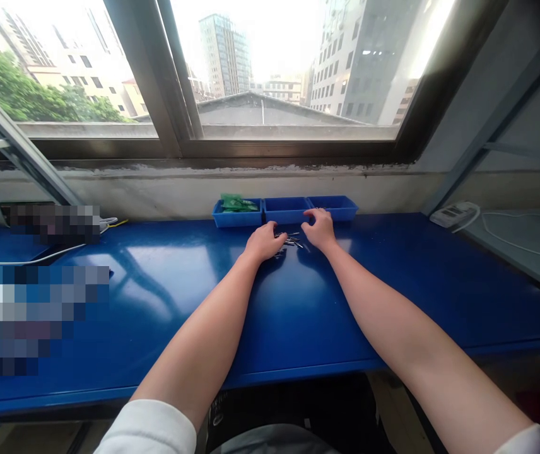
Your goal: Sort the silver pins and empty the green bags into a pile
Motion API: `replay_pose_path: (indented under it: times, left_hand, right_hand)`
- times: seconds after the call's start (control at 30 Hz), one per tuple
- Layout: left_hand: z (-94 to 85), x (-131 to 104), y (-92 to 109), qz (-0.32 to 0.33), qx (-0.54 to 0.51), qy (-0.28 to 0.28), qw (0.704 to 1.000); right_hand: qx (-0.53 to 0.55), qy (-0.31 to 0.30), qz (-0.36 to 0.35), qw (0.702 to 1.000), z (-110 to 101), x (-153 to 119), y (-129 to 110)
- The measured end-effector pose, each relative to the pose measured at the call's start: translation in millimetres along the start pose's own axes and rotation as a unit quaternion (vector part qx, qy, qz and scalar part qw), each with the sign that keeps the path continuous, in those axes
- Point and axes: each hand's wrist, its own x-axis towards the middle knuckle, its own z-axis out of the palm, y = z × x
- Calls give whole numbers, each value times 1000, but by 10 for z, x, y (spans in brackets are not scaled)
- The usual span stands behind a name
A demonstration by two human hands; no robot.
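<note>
Several thin metal pieces (293, 240) lie in a loose pile on the blue table, between my two hands. My left hand (265, 242) rests at the left side of the pile, thumb and fingers apart, touching some pieces. Just right of the pile, my right hand (318, 228) is near the front edge of the blue bins, its fingers curled; what they hold, if anything, is too small to make out. Behind the hands stand three joined blue bins: the left bin (236, 219) holds green packets (238, 203), while the middle bin (286, 205) and right bin (334, 203) sit beside it.
The blue table (156, 334) runs below a window. A power strip (454, 214) with a white cable lies at the back right. Blurred items (52, 224) and a white cable (28, 262) are on the left. Metal shelf posts (492, 129) slant at both sides.
</note>
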Motion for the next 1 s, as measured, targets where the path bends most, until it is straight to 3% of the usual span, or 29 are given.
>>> replay_pose_path:
  times: [0.17,0.3,0.87,1.0]
  left_hand:
    - [-6,-14,5,61,32,-38,997]
    - [-6,-22,11,72,46,-37,996]
    - [-2,-29,26,67,46,-35,996]
    - [5,-20,22,85,33,7,996]
  right_hand:
    - [-44,-145,-42,988,77,-64,-58]
    - [-58,-192,-45,979,83,-71,-77]
    - [-15,-192,-80,978,106,-55,-59]
    - [21,-172,-88,981,85,-72,-139]
